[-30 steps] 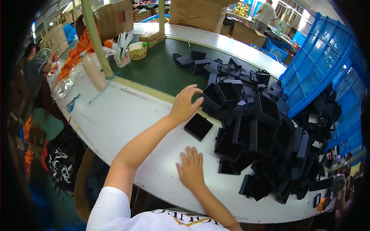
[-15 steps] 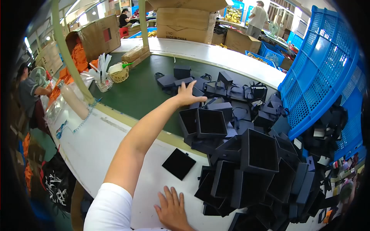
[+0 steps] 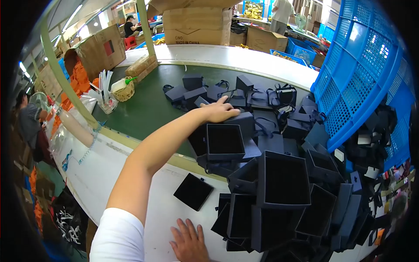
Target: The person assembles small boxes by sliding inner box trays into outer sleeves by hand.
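My left hand (image 3: pixel 217 111) reaches out over a pile of dark navy gift boxes. Its thumb and a finger are apart, and the hand hangs just above a box (image 3: pixel 244 124); whether it touches that box I cannot tell. Under and behind it lie small boxes with ribbons (image 3: pixel 195 96). Palm down on the white table, my right hand (image 3: pixel 190 243) has its fingers spread and holds nothing. Above it lies a flat black square pad with a small tab (image 3: pixel 193 192). Open black-lined box trays (image 3: pixel 283 179) are stacked to its right.
Blue plastic crates (image 3: pixel 353 74) stand upright at the right. On the green mat are a basket with a green-tipped bottle (image 3: pixel 123 89) and a cup of white strips (image 3: pixel 107 102). A beige bottle (image 3: pixel 76 126) stands left. Large cartons (image 3: pixel 196 28) sit behind; other people work farther off.
My left hand has lowered toward the boxes, and its fingers are less spread. The view has shifted slightly. My right hand stays flat on the table.
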`<state>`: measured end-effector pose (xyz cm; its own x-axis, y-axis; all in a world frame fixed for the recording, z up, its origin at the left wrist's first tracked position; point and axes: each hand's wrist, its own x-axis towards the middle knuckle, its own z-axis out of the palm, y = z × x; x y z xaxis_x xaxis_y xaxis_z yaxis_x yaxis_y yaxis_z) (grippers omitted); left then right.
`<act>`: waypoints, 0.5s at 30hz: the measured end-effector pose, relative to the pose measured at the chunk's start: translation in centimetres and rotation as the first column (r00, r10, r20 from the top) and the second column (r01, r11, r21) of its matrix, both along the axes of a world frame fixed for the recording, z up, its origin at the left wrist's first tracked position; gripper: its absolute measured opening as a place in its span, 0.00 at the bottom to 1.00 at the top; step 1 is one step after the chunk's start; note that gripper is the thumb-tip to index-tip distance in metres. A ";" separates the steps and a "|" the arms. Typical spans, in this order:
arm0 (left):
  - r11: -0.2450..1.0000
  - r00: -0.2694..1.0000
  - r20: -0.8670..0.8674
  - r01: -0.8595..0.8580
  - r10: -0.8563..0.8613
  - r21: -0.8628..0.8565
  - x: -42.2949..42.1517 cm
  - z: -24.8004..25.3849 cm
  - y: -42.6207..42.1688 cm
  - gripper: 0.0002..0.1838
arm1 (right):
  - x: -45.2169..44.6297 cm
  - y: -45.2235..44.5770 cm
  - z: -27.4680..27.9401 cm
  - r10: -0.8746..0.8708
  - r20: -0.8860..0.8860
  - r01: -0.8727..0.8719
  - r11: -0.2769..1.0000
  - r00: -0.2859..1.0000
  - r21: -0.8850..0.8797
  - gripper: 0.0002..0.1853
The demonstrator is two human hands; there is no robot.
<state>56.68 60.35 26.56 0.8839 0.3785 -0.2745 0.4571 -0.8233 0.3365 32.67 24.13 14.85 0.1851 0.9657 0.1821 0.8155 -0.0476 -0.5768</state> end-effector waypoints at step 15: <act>0.983 0.969 -0.238 -0.018 0.061 0.182 3.3 -2.9 1.0 0.52 | -0.2 -0.1 0.1 0.010 -0.077 -0.006 0.999 0.997 0.049 0.28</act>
<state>60.03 61.33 23.68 0.7828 0.4736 -0.4035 0.5401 -0.8393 0.0626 32.46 24.03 14.99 0.1927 0.9576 0.2143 0.7690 -0.0117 -0.6392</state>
